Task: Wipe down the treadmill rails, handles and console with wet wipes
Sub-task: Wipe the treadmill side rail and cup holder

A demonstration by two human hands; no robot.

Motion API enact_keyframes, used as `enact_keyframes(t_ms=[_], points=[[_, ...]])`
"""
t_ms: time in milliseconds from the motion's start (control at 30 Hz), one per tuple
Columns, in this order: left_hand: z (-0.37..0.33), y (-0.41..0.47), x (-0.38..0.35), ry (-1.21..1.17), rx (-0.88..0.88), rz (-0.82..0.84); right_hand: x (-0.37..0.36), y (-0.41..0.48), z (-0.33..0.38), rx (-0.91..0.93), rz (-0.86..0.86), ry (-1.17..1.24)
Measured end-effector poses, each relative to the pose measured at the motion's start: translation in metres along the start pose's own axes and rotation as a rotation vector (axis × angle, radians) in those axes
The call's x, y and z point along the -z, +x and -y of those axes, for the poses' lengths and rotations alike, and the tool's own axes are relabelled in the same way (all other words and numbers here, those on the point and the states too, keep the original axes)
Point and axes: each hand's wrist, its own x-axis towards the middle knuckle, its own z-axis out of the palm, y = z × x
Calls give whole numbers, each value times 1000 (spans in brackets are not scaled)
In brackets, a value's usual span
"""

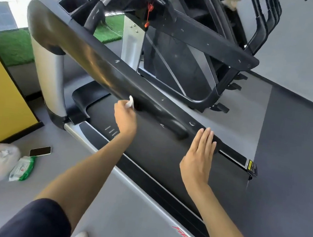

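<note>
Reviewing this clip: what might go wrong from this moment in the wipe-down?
1. The wipe in the left hand is bunched small, so it may skip parts of the rail, which shows pale specks.
2. The right hand lies flat on the rail's end; if it bears weight, it might slip on a damp surface.
3. The phone lies on the floor near the wipes pack and might get stepped on.
</note>
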Motion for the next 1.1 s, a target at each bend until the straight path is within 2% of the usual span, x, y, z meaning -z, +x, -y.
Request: enact_keyframes(t_ms=[100, 167, 300, 333, 400, 500, 567, 667, 700, 767, 833, 867, 900, 933, 1033, 1100], points=[[-15, -25, -21, 47, 34, 14, -2, 0, 0, 3, -3, -46], [-20, -70, -31, 30, -55, 63, -3, 1, 1, -4, 3, -42], [-7, -137, -33, -13, -389, 446, -3, 0, -4, 37, 32, -75], [-3, -138, -28, -17, -442, 487, -3, 0, -5, 46, 26, -72], [4, -115, -18, 11, -371, 414, -3, -1, -6, 51, -10, -48], [15, -51, -9, -53, -88, 131, -3, 0, -4, 33, -46, -55], [13, -29, -12, -72, -12, 89, -3, 0, -4, 34, -23, -68], [-2, -59, -28, -18, -3, 103, -1, 0, -5, 33, -3, -93], [-1, -77, -33, -14, -26, 128, -1, 0, -4, 28, 2, -88], [10, -112, -39, 9, -114, 290, -2, 0, -4, 29, 12, -82], [24, -134, -39, 45, -321, 483, -3, 0, -7, 48, -4, -79], [28, -137, -37, 67, -440, 537, -4, 0, -9, 57, -13, -69], [32, -133, -33, 69, -492, 519, -4, -1, -9, 64, -15, -61], [33, -123, -29, 64, -451, 445, -3, -1, -9, 66, -9, -59], [26, -80, -18, 45, -85, 173, -1, -1, -7, 48, 14, -72], [15, -62, -19, -31, 13, 110, -1, -1, -6, 47, 14, -68]])
